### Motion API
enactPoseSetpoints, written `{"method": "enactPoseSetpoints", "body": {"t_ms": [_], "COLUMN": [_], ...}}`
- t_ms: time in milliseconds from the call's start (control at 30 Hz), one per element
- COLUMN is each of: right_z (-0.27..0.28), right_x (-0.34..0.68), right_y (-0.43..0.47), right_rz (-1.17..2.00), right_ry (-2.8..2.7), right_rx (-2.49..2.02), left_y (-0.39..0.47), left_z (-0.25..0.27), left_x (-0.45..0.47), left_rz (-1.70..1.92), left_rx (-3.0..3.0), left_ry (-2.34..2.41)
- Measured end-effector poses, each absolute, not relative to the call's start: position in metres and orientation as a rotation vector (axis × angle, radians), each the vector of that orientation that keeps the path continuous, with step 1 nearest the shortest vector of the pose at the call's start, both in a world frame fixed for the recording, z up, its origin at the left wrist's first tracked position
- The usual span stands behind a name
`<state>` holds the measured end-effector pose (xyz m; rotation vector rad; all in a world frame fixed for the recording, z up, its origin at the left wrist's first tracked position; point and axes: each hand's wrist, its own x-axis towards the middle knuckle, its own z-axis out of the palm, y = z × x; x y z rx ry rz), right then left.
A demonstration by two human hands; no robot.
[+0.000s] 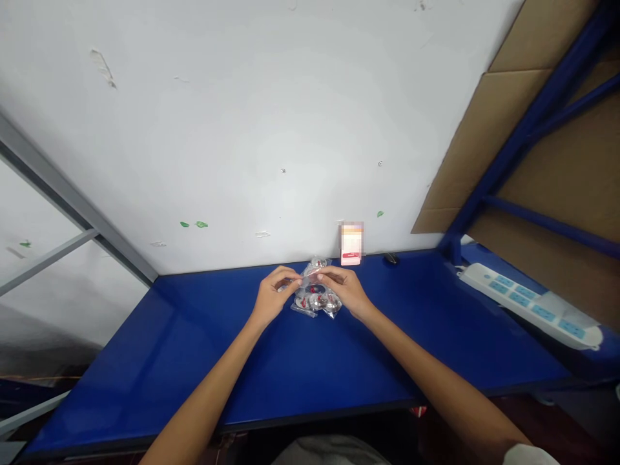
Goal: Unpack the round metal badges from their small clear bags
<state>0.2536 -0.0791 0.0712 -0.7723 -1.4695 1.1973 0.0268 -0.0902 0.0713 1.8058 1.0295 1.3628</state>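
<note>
My left hand [274, 294] and my right hand [349, 292] meet over the blue table, fingertips pinched on a small clear plastic bag [310, 276]. Something red shows in or behind that bag. Beneath and in front of my fingers lie several shiny round metal pieces [317, 301] with red parts, wrapped in clear plastic. Another such wrapped round piece [318, 262] sits just behind my hands. The pieces are too small to name, and my fingers partly cover the pinched bag.
A phone-like upright panel [351, 245] with a lit, blurred face leans on the white wall. Right of it lies a small black object [390, 259]. A white power strip [530, 303] runs along the right side of the blue table [194, 349]. Blue and grey frames flank the table.
</note>
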Motion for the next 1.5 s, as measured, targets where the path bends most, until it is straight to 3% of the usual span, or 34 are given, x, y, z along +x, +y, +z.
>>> {"method": "enactPoseSetpoints", "body": {"t_ms": [400, 800, 1167, 1500], "right_z": [0.067, 0.071, 0.076, 0.06], "right_x": [0.257, 0.261, 0.269, 0.26], "right_y": [-0.078, -0.082, -0.075, -0.072], "right_rz": [0.695, 0.396, 1.055, 1.315], "right_ry": [-1.836, -1.879, -2.004, -1.877], "right_rx": [-0.813, -0.779, -0.906, -0.896], "left_y": [-0.099, -0.102, -0.095, -0.096], "left_z": [0.078, 0.08, 0.082, 0.083], "left_x": [0.03, 0.031, 0.022, 0.021], "left_rz": [1.237, 1.471, 0.813, 0.786], "left_rx": [1.918, 2.304, 2.148, 2.184], "left_ry": [1.066, 1.198, 1.069, 1.101]}}
